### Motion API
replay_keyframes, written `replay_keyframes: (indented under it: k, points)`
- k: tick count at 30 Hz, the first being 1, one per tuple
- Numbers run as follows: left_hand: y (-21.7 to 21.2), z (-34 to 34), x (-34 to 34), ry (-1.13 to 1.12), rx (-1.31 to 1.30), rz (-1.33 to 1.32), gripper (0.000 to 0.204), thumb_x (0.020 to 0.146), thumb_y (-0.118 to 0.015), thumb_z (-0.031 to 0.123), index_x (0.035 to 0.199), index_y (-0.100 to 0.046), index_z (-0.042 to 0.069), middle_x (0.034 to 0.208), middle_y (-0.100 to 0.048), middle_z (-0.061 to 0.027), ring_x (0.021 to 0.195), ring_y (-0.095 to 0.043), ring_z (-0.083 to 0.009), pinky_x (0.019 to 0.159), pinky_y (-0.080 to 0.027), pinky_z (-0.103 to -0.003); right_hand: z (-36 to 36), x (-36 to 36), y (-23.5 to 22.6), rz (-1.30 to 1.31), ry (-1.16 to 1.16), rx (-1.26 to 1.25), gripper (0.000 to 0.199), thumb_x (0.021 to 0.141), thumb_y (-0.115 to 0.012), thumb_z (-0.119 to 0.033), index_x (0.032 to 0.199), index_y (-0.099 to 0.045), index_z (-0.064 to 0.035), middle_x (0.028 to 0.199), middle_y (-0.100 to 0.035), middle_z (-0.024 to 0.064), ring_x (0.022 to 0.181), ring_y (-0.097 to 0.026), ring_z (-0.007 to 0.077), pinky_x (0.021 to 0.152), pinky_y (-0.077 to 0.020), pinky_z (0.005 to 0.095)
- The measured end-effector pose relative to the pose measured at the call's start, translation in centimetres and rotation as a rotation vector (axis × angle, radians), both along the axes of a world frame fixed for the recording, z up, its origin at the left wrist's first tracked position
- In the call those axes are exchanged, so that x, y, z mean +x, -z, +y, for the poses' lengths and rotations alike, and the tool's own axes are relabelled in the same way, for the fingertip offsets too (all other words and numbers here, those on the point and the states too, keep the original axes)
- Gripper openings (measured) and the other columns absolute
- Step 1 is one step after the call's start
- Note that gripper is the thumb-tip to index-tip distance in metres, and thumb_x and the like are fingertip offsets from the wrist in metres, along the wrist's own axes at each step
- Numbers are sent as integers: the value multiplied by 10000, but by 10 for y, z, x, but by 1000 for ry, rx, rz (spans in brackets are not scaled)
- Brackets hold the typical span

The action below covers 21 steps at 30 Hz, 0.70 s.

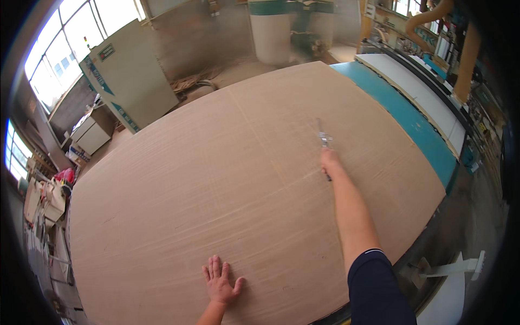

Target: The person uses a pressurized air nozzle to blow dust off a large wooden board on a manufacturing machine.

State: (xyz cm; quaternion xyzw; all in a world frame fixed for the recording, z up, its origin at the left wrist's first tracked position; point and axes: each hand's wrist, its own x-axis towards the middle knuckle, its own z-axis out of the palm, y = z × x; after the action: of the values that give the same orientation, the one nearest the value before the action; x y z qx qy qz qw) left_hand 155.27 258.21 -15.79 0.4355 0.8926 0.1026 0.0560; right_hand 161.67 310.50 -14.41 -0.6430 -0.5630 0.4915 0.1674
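Observation:
A very large tan wooden sheet (179, 179) with pale streaks lies flat before me and fills most of the view. My left hand (221, 284) rests palm down near its front edge, fingers spread, holding nothing. Stretched far forward, my right hand (329, 161) is closed round a slim hand tool (324, 136). Silvery metal and a thin tip show ahead of the fist, and a dark end sticks out behind it. The tool's exact kind is too small and blurred to make out. Its tip points away from me, over the sheet's far right part.
Along the sheet's right side runs a teal machine bed (401, 108), with a white panel (422, 97) and a dark rail beyond. A pale cabinet (130, 76) stands at the far left. Cluttered shelving (49, 200) lines the left side. A white bracket (455, 268) sits at lower right.

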Motion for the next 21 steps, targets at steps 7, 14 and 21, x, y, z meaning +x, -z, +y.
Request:
replay_keyframes:
  k: [7,14,21]
  points:
    - [4,5,2,34,9,4,709,743,-554,494,1228,-488,-19,1450,-214,-227,1368,-132,-356,1104,-37,-507,59,319,41,0,560,-5,433,922,-380,-435,712,-480,-69,519,-464,60,367,-431,186,322,-346,335]
    - [8,4,5,9,-22,9,714,743,-563,441,1255,-454,-44,1467,-181,-209,1378,-109,-336,1114,-33,-475,-53,458,4,50,380,14,345,939,-381,-396,919,-504,-74,614,-506,70,384,-449,154,316,-366,307]
    - [8,6,7,8,-12,20,695,751,-560,415,1258,-452,-48,1474,-178,-186,1380,-112,-317,1119,-39,-455,-212,449,-13,56,-46,-184,299,915,-483,-335,926,-559,-46,669,-586,78,392,-464,125,338,-376,268]
